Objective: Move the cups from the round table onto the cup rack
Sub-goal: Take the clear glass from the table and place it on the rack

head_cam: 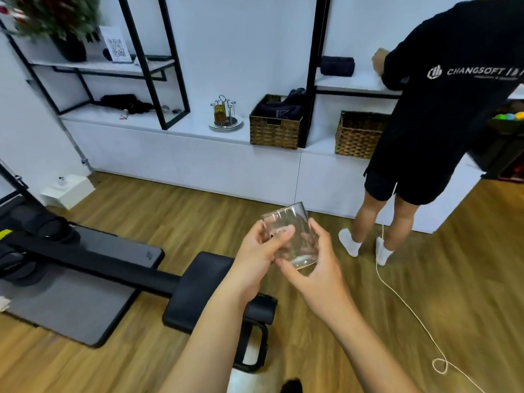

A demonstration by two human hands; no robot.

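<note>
A clear glass cup (pixel 295 231) is held in front of me above the floor, tilted with its rim away from me. My left hand (pixel 261 251) grips its left side with thumb across the glass. My right hand (pixel 314 268) cradles its base and right side. The wire cup rack (pixel 225 114) stands on a round metal tray on the white counter far ahead; an amber cup hangs upside down on one peg. The round table is out of view.
A black exercise bench and mat (pixel 113 268) lie on the wooden floor to the left. Two wicker baskets (pixel 275 129) sit on the counter right of the rack. A person in black (pixel 442 114) stands at the right shelf. A white cord (pixel 397 296) trails across the floor.
</note>
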